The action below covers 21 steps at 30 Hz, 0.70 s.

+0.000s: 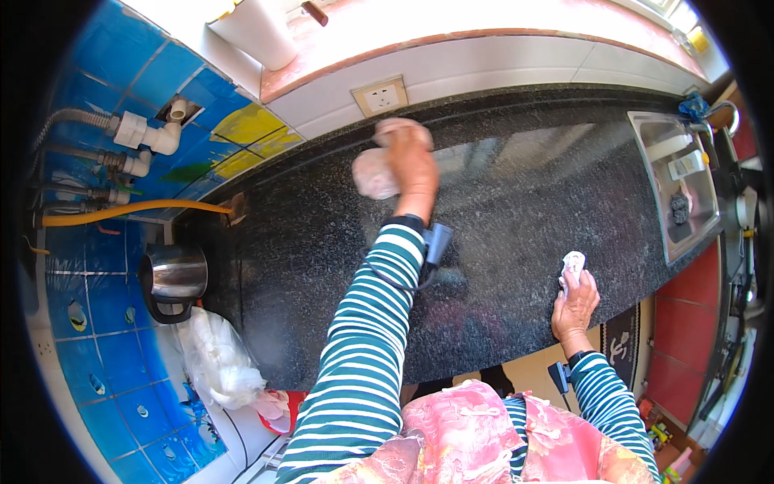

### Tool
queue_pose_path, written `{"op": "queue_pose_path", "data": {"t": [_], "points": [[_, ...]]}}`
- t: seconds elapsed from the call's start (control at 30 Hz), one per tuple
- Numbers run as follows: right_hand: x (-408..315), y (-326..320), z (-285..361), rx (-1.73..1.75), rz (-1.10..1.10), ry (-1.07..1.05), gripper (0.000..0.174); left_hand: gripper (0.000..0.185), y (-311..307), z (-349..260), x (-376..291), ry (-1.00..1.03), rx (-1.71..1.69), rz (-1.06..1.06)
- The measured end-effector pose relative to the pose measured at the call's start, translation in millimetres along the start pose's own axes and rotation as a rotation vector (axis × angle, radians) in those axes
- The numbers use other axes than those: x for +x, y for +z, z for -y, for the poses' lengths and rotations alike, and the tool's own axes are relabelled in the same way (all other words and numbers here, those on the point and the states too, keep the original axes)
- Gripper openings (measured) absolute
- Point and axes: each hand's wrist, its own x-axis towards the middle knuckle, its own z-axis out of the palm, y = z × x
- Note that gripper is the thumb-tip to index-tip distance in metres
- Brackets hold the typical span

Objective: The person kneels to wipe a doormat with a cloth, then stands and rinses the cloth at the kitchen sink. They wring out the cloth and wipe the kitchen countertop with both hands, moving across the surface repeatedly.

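My left hand (pixel 414 160) is stretched out over the black speckled stone countertop (pixel 496 254), near its back edge. It presses on a bunched pale pink cloth (pixel 376 174), which spreads out on both sides of the fingers; hand and cloth are slightly blurred. Close to the counter's front edge, my right hand (pixel 577 308) has its fingers around a small white object (pixel 572 264). Part of that object is covered by the fingers, and I cannot tell exactly what it is.
A steel sink (pixel 689 199) holding bottles and a dark scrubber lies far right. At left stand a metal kettle (pixel 178 274), a plastic bag (pixel 221 357) and a yellow hose (pixel 139 209) by pipes. A wall socket (pixel 381 97) sits behind the counter, below a ledge with a white container (pixel 260 36).
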Motion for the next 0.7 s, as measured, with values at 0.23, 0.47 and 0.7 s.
{"op": "queue_pose_path", "data": {"t": [0.23,0.47,0.7], "points": [[0.8,3.6,-3.2,0.021,-0.036,-0.012,0.065,0.054,10.3,-106.3,-60.2,0.143,-0.148,0.334],[0.4,4.8,-6.3,0.053,-0.061,-0.042,0.069,0.064,-40.1,-89.1,-117.5,0.37,-0.49,0.515],[0.2,6.4,-7.3,0.094,-0.063,-0.05,0.067,0.043,-130.5,-7.6,-218.8,-0.077,-0.083,0.0]]}}
